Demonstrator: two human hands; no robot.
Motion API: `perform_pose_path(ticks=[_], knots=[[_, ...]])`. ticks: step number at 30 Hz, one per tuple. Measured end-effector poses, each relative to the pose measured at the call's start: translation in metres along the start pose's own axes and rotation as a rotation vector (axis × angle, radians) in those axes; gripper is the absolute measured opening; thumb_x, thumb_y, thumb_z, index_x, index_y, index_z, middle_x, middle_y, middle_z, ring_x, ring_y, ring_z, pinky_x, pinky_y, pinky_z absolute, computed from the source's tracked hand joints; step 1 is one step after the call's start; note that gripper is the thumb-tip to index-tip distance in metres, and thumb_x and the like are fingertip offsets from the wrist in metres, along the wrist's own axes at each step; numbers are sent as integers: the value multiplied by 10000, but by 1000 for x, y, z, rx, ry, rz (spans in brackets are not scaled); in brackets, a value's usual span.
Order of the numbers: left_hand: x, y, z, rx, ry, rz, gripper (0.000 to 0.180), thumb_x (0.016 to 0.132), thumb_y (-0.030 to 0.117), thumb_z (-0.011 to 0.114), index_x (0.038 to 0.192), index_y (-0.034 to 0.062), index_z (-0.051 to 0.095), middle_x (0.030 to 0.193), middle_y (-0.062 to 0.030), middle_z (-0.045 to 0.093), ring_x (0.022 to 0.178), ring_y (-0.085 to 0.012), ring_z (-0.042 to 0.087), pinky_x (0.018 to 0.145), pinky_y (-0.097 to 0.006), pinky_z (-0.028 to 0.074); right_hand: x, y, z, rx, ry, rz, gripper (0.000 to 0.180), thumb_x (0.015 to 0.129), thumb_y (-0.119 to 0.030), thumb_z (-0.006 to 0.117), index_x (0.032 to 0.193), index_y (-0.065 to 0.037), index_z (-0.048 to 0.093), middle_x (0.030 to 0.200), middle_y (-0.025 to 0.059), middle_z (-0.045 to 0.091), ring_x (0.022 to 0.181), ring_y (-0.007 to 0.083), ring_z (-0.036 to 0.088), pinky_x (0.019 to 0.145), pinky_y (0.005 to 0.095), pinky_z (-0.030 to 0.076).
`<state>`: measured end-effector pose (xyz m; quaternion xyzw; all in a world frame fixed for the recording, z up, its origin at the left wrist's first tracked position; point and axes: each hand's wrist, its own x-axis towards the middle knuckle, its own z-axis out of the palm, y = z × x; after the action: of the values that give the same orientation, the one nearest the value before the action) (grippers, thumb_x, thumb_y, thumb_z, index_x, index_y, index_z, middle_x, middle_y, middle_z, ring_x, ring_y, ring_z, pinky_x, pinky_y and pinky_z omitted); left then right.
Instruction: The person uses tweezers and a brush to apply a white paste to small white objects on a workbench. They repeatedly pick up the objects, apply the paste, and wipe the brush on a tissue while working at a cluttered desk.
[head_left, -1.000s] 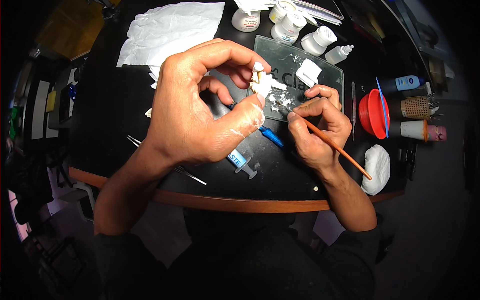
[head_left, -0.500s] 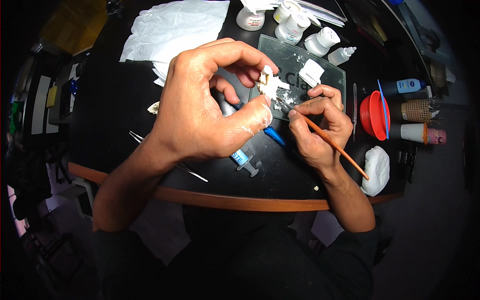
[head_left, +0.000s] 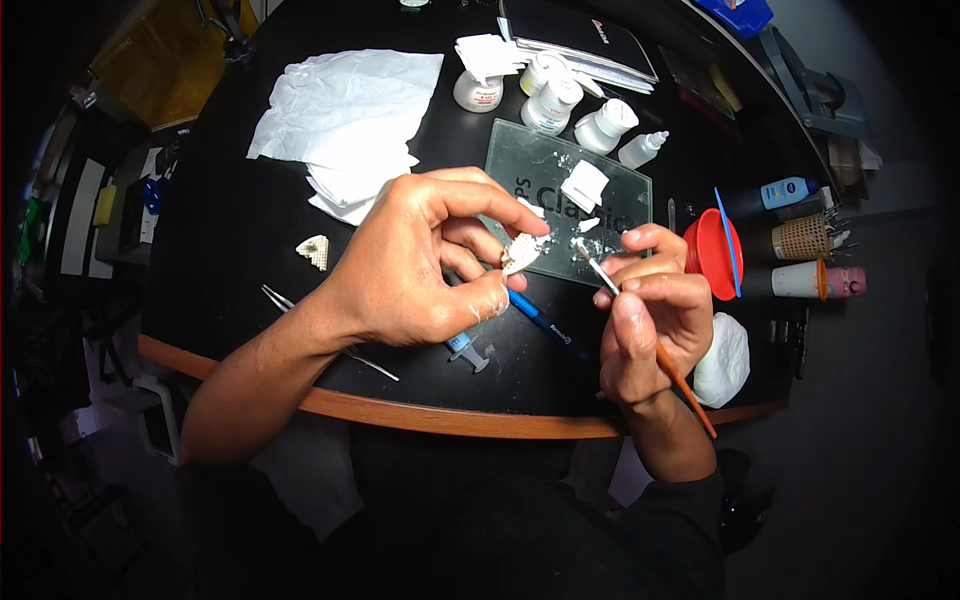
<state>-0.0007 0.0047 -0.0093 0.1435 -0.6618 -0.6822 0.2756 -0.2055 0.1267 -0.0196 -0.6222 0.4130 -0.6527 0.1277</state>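
My left hand (head_left: 420, 250) is closed, pinching a small cream-white piece that looks like part of a dental cast (head_left: 521, 254) between thumb and fingertips. White residue marks its thumb. A thin paintbrush (head_left: 672, 368) with an orange-brown handle and metal ferrule is gripped in my right hand (head_left: 655, 315). Its tip points up and left over a glass slab (head_left: 505, 150), apart from the cast piece. White powder and crumbs lie on the slab, along with a folded white pad (head_left: 584, 186). A blue pen-like tool (head_left: 545, 322) and a syringe (head_left: 466, 350) lie below my left hand.
White jars (head_left: 552, 105) and a dropper bottle (head_left: 642, 149) stand behind the slab. White tissue (head_left: 350, 105) spreads at the far left, above a small cream cast piece (head_left: 312, 251). Tweezers (head_left: 370, 364) lie near the front edge. Rightward are a red bowl (head_left: 712, 255) and a white lump (head_left: 722, 362).
The brush tip has come away from the cast piece, and my right hand has turned. My left hand has tilted the piece. The whole view has shifted, with the table's far side showing more.
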Motion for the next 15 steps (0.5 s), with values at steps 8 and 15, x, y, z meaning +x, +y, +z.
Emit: perform_pose_path(ticks=[8,15], knots=[[-1,1,7,-217,-115,-116,416,788,-106,621,1201,-151,641,1196,-193,596,985,-274,750,838,-291,638,-2,-10,6,76,-128,-78,204,782,43,724,973,26,656,876,141,685,1075,380,652,889,465,632],[-3,1,6,-263,-148,-149,399,799,-87,638,1189,-167,635,1155,-195,624,990,-278,749,854,-315,638,-1,-11,4,56,-171,-112,233,760,82,727,976,10,678,893,127,687,1106,360,637,903,452,642]])
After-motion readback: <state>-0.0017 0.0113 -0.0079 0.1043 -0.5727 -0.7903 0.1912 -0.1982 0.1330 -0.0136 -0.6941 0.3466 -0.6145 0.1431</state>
